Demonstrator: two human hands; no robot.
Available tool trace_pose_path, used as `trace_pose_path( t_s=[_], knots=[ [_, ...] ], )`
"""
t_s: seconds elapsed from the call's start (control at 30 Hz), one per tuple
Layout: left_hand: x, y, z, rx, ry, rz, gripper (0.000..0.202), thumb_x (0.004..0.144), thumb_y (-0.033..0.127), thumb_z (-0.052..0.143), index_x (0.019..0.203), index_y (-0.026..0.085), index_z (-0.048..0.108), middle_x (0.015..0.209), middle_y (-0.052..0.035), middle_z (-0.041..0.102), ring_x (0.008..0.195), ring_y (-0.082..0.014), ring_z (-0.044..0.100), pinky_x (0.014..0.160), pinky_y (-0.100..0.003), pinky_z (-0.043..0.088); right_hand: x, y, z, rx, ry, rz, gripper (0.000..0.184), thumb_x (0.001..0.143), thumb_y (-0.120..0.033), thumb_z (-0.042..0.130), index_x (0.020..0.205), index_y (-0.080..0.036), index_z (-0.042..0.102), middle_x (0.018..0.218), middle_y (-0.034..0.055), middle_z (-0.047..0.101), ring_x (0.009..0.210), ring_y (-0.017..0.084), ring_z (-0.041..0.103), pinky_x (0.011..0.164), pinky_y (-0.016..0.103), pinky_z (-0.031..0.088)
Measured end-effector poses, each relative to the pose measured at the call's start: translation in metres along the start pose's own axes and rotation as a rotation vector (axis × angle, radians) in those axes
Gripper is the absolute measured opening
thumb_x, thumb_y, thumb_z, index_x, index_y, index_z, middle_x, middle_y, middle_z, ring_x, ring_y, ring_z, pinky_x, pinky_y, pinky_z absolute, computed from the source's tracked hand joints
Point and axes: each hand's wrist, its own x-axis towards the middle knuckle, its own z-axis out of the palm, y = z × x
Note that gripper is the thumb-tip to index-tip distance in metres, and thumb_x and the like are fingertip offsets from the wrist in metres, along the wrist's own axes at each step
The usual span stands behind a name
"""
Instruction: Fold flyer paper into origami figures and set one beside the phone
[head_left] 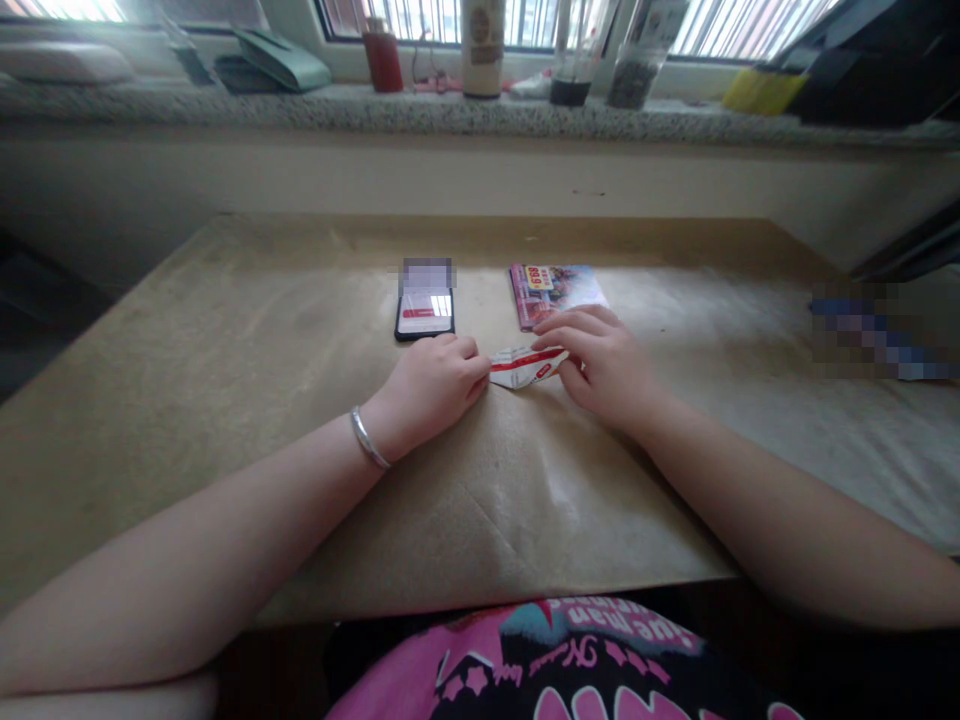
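Holds a small folded paper, white with red print, between both hands, low on the table. Closes the left hand on its left end, fingers curled together, tips against the paper edge. Pinches its right end with the right hand, thumb at the near side and fingers on top, clamped on the paper, a little spread. Wears a bracelet on the left wrist. Just beyond the left fingers, a phone lying flat, screen lit. Just beyond the right fingers, almost touching them, a coloured leaflet. Far beyond both, on the sill, a red jar and some bottles, too blurred to tell more.
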Motion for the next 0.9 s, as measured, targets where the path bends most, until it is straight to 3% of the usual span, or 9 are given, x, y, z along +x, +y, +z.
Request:
trace_pose_path(
  t_s=[0.1, 0.23, 0.33, 0.53, 0.9],
  knots=[
    [0.0, 0.0, 0.002, -0.007, 0.04, 0.002, 0.023, 0.091, 0.024, 0.047, 0.08, 0.016, 0.067, 0.08, -0.0067, 0.063, 0.071, -0.0172, 0.055, 0.062, -0.03, 0.04, 0.0, -0.002, 0.003, -0.043, -0.123, -0.113, 0.025, 0.081, -0.015, 0.053, 0.096, -0.023, 0.071, 0.108, 0.0031, 0.071, 0.109, 0.026, 0.055, 0.098, 0.043, 0.037],
    [0.002, -0.001, 0.004, -0.023, 0.095, 0.0, 0.025, 0.09, 0.024, 0.048, 0.076, 0.015, 0.066, 0.076, -0.0062, 0.063, 0.071, -0.0167, 0.055, 0.065, -0.031, 0.04, 0.001, 0.0, 0.012, -0.052, -0.237, -0.106, 0.019, 0.087, -0.027, 0.056, 0.093, -0.023, 0.073, 0.102, 0.0031, 0.073, 0.099, 0.024, 0.058, 0.09, 0.04, 0.039],
    [0.002, 0.0, 0.005, -0.039, 0.096, 0.002, 0.023, 0.09, 0.022, 0.05, 0.078, 0.015, 0.068, 0.078, -0.0063, 0.064, 0.072, -0.0172, 0.055, 0.067, -0.031, 0.042, 0.003, 0.001, 0.015, -0.026, -0.259, -0.105, 0.019, 0.089, -0.029, 0.057, 0.088, -0.021, 0.074, 0.098, 0.0041, 0.073, 0.092, 0.022, 0.06, 0.086, 0.036, 0.041],
    [0.002, 0.004, 0.008, -0.148, 0.077, 0.114, 0.023, 0.093, 0.019, 0.048, 0.099, 0.018, 0.07, 0.09, -0.0067, 0.066, 0.083, -0.0168, 0.057, 0.074, -0.029, 0.046, 0.004, -0.001, 0.014, -0.046, -0.312, -0.096, 0.021, 0.091, -0.027, 0.054, 0.086, -0.017, 0.071, 0.088, 0.008, 0.07, 0.084, 0.02, 0.059, 0.076, 0.031, 0.043],
    [0.005, 0.003, 0.007, -0.166, 0.035, 0.048, 0.025, 0.093, 0.026, 0.049, 0.082, 0.016, 0.069, 0.08, -0.0055, 0.063, 0.073, -0.0168, 0.055, 0.067, -0.029, 0.043, 0.002, -0.002, 0.015, -0.178, -0.301, -0.189, 0.025, 0.093, -0.029, 0.047, 0.09, -0.016, 0.068, 0.087, 0.0083, 0.066, 0.081, 0.02, 0.054, 0.071, 0.03, 0.04]
  ],
)
